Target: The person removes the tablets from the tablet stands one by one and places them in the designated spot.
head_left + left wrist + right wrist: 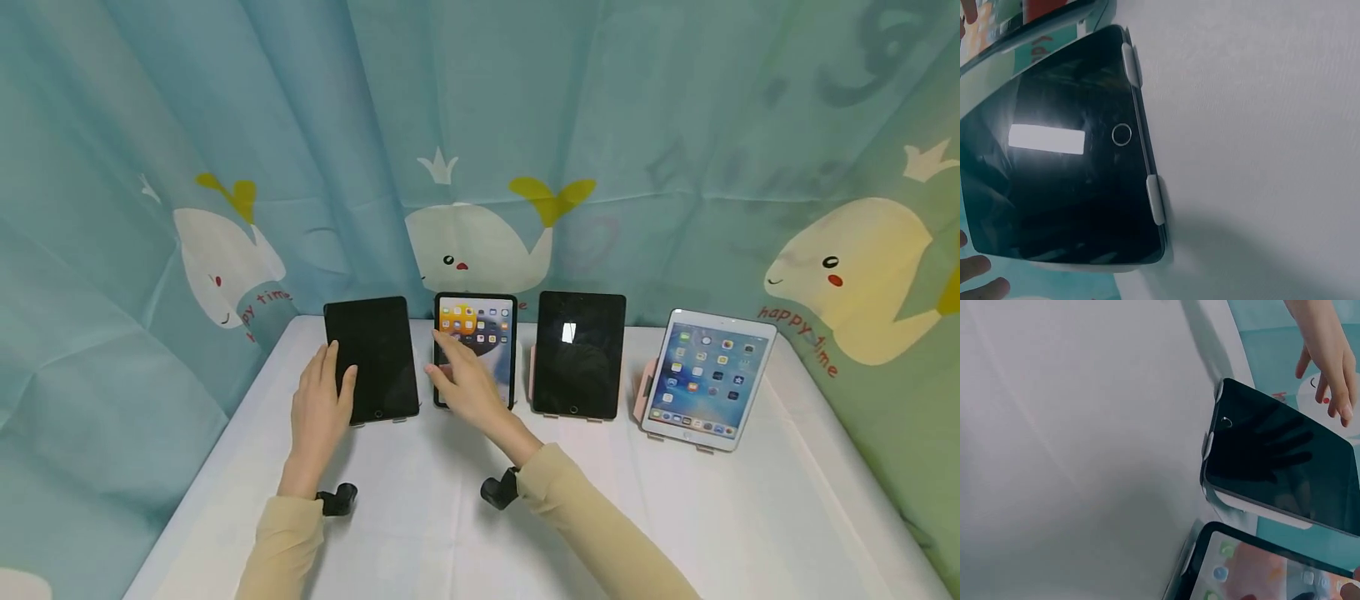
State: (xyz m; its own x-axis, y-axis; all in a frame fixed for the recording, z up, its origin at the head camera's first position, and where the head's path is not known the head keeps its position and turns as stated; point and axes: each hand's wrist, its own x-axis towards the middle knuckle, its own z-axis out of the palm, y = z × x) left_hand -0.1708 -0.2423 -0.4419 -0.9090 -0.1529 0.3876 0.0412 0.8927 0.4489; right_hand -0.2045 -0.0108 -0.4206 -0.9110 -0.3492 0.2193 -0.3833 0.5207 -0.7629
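Note:
My left hand (318,408) is beside the left edge of a dark tablet (375,358) with a round home button, its fingers extended and overlapping that edge in the head view. In the left wrist view its fingertips (979,275) show at the lower left corner, apart from the screen. My right hand (468,379) is over a second tablet (495,321) with a lit home screen of app icons. Its fingers reach across the screen toward the tablet's left side and hold nothing. The right wrist view shows this lit tablet (1247,565) with fingertips (1350,591) at its edge.
To the right, a black-framed tablet (577,358) with a dark screen leans on a pink stand. A white tablet (708,379) with lit icons stands at the far right. All stand on a white-covered table (420,542) before a blue whale-print curtain (480,100).

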